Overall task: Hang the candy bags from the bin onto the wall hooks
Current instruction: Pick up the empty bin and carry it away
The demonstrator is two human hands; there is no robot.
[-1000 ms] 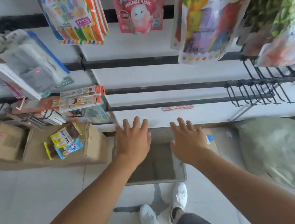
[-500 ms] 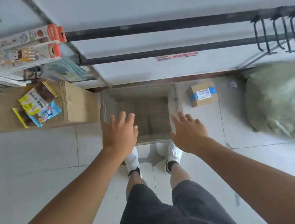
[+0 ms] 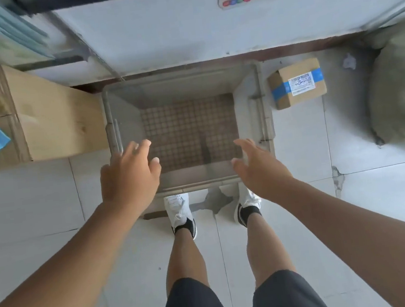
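The left hand [image 3: 128, 172] hovers over the near-left corner of the bin [image 3: 179, 75] and the right hand [image 3: 259, 169] over its near-right corner. Both have fingers spread, hold nothing, and are about equally close. The bin's gridded floor, just beyond the fingertips, shows no candy bag, so there seems to be nothing left to pick.

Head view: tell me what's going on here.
A person stands over a clear plastic bin on the floor by the wall. The left hand and right hand are open above its near corners, holding nothing; whether they touch the rim is unclear. Only the bin's gridded bottom shows, with nothing visible inside. A large cardboard box sits on its left, a small taped box on its right.
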